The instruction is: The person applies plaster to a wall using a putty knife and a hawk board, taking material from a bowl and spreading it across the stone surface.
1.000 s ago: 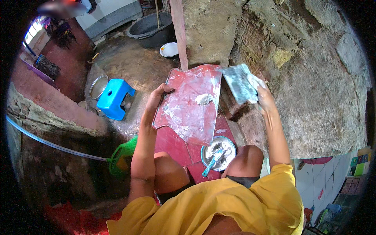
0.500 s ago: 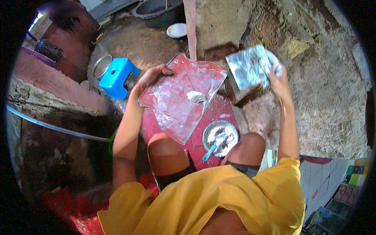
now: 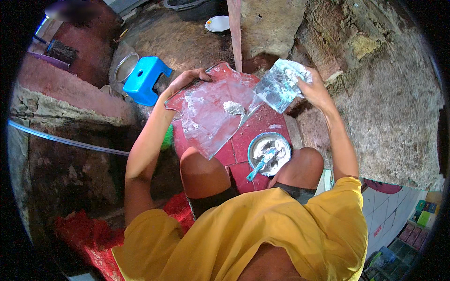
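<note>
My left hand [image 3: 190,80] is closed on the upper left edge of a large, irregular clear sheet [image 3: 206,124], glass or plastic. White smears cover the sheet, and a lump of white paste [image 3: 233,108] sits near its right edge. In my right hand [image 3: 315,89] is a smaller rectangular clear pane [image 3: 274,93], coated with white paste along its upper right side. The pane's left corner meets or overlaps the sheet's right edge; I cannot tell if they touch. Between my knees stands a bowl [image 3: 250,157] of white paste, with a blue-handled tool [image 3: 256,171] resting in it.
Red tiles [image 3: 246,171] lie below the sheet. A blue stool [image 3: 143,77] and a metal pan [image 3: 126,67] stand at the left. Farther off are a white plate [image 3: 218,23], a dark tub [image 3: 192,9] and a thin post [image 3: 236,37]. Rough stone [image 3: 384,117] rises at the right.
My right hand has brought the small pane left and tilted it, up to the large sheet's right edge. My left hand still holds the sheet. The whole view has shifted slightly.
</note>
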Available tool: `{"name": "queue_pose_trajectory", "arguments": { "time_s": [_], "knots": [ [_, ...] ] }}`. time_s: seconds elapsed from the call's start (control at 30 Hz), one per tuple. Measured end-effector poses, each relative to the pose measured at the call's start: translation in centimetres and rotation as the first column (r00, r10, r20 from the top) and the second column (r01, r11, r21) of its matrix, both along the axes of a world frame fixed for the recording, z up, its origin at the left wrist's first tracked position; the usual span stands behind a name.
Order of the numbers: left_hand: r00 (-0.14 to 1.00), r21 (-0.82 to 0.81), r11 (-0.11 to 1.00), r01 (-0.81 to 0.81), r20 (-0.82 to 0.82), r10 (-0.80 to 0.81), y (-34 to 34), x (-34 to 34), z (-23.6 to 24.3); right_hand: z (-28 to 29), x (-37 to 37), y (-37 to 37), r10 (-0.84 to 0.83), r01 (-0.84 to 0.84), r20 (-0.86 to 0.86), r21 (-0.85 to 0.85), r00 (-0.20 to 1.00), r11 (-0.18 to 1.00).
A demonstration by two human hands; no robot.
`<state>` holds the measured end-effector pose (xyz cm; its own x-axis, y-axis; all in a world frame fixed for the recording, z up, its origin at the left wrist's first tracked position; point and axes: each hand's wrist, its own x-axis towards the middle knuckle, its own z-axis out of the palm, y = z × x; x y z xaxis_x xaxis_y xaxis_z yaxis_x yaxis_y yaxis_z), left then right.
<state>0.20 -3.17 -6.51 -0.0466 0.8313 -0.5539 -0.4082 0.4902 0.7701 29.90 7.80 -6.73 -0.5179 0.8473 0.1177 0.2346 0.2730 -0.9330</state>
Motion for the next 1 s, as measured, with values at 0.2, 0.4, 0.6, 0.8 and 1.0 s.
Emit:
{"name": "queue_pose_trajectory", "arguments": {
  "time_s": [0.2,0.4,0.6,0.8,1.0],
  "knots": [
    [0.999,-0.008,1.000,0.003,-0.042,-0.003,0.7,0.7,-1.9,-2.7,-0.4,-0.3,0.124,-0.126,-0.041,-0.072,0.992,0.989],
    [0.995,-0.018,0.999,0.033,0.091,-0.031,0.5,0.2,-3.8,-5.3,-0.8,-1.5,0.050,-0.054,-0.047,-0.090,0.998,0.994],
    [0.993,0.012,0.993,-0.117,0.032,0.117,-0.6,1.9,-2.8,-10.3,-1.5,-1.8,-0.063,0.059,-0.080,-0.049,0.995,0.997],
    [0.949,0.146,0.973,-0.176,-0.237,0.207,-1.7,5.2,-1.6,-11.1,-3.5,-3.1,-0.142,0.143,-0.119,0.006,0.983,0.990],
    [0.400,0.446,0.818,0.363,-0.868,0.296,-2.7,4.7,-4.4,-10.1,-4.6,-3.7,-0.153,0.038,-0.219,-0.453,0.964,0.891]
  ]
}}
